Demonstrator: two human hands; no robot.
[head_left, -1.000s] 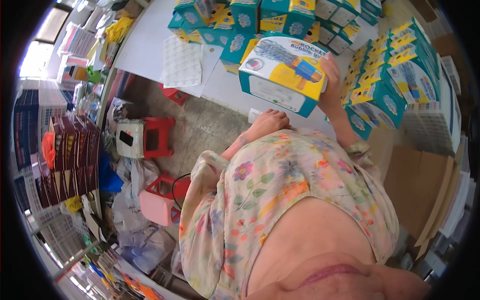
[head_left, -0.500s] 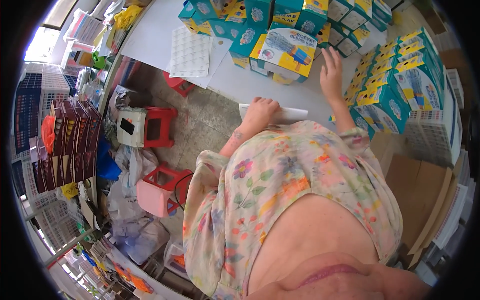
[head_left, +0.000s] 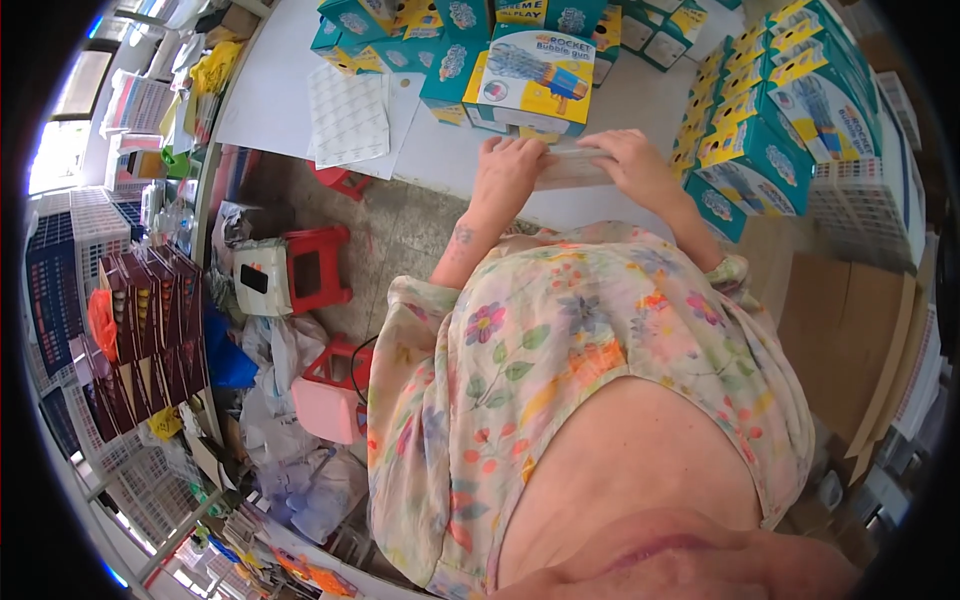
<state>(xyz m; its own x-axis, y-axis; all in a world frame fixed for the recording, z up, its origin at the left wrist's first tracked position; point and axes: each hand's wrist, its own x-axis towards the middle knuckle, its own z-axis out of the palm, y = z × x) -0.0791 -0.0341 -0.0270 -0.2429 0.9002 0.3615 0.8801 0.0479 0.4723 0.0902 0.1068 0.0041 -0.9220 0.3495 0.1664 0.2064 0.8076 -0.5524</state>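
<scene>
Both hands now clamp one flat pale sheet stack (head_left: 572,168) at the table's (head_left: 640,95) near edge: left hand (head_left: 508,170) curled over one end, right hand (head_left: 638,168) pinching the other. A moment ago the right hand was up on the toy box (head_left: 530,78); it has let go. That box now sits just beyond the grip, teal boxes (head_left: 765,150) stacked off to the right.

The ends of the flat pale strip (head_left: 572,168) are covered by the left hand (head_left: 508,170) and right hand (head_left: 640,165).
</scene>
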